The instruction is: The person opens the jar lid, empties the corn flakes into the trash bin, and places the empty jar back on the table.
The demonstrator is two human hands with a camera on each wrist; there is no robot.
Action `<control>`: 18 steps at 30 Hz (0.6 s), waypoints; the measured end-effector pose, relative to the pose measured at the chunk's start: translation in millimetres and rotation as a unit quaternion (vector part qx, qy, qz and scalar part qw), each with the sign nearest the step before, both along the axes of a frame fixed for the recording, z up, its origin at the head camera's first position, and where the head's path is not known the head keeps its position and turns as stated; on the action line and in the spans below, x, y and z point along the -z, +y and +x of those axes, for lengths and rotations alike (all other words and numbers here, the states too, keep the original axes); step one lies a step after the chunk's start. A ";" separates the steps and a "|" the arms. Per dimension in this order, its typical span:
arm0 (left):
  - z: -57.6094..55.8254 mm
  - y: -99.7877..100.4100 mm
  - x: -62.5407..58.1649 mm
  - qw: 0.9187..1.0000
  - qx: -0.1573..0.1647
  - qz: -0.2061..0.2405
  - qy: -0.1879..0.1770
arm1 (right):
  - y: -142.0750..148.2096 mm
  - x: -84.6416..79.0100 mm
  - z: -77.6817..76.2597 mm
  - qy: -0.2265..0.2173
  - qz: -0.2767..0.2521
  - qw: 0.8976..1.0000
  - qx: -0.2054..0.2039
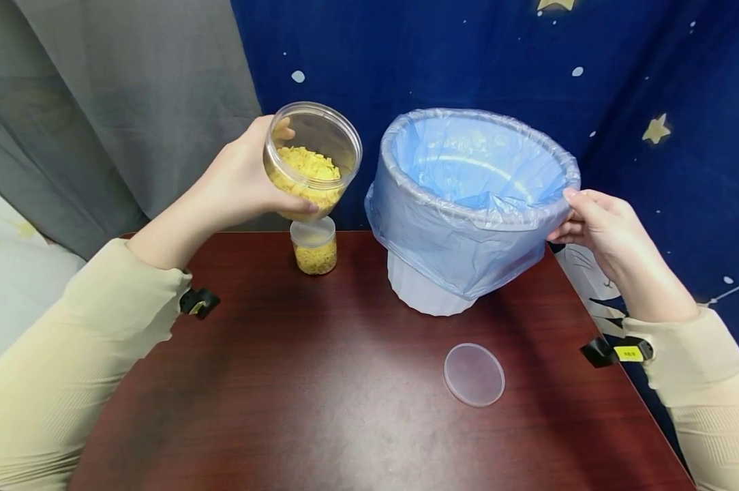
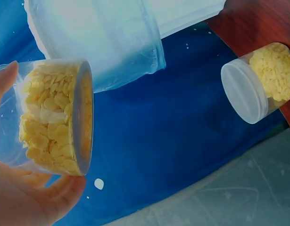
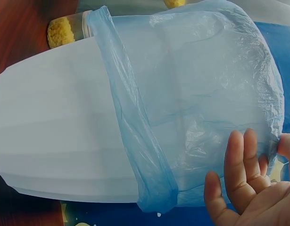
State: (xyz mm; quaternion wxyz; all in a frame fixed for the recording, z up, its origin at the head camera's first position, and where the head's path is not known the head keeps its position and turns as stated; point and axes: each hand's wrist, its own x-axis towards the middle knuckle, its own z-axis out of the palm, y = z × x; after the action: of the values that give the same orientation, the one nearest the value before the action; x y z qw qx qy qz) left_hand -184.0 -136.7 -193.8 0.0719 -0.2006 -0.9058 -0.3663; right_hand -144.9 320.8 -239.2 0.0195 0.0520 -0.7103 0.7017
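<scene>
My left hand [image 1: 249, 170] grips a clear plastic jar [image 1: 313, 153] above the table, its open mouth tilted toward me. Yellow flakes [image 2: 50, 117] fill part of that jar. To its right stands a white trash bin [image 1: 431, 290] lined with a blue plastic bag [image 1: 461, 239], folded over the rim. My right hand [image 1: 609, 232] pinches the bin's rim through the bag, thumb above and fingers along the outside. A second jar [image 1: 314, 249], lidded and holding yellow flakes, stands on the table below the raised one.
A clear round lid [image 1: 474, 375] lies on the dark red wooden table [image 1: 320, 409] in front of the bin. Behind hang a blue curtain [image 1: 443, 54] with stars and a grey curtain [image 1: 161, 82].
</scene>
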 end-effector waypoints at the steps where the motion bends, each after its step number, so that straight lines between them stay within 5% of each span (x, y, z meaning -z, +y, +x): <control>1: -0.8 1.1 -1.5 1.000 -0.001 -0.001 0.000 | 0.0 0.1 -0.1 0.000 -0.001 1.000 0.000; 18: -17.1 17.1 -29.7 0.999 -0.019 -0.036 0.030 | -3.2 1.9 -0.3 0.006 -0.021 1.000 0.006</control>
State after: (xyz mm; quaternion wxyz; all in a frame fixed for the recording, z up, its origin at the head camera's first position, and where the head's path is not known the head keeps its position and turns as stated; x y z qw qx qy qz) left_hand -201.1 -119.6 -164.1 0.0985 -0.1964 -0.9195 -0.3259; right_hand -145.1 317.6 -241.0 0.0294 0.0517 -0.6954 0.7162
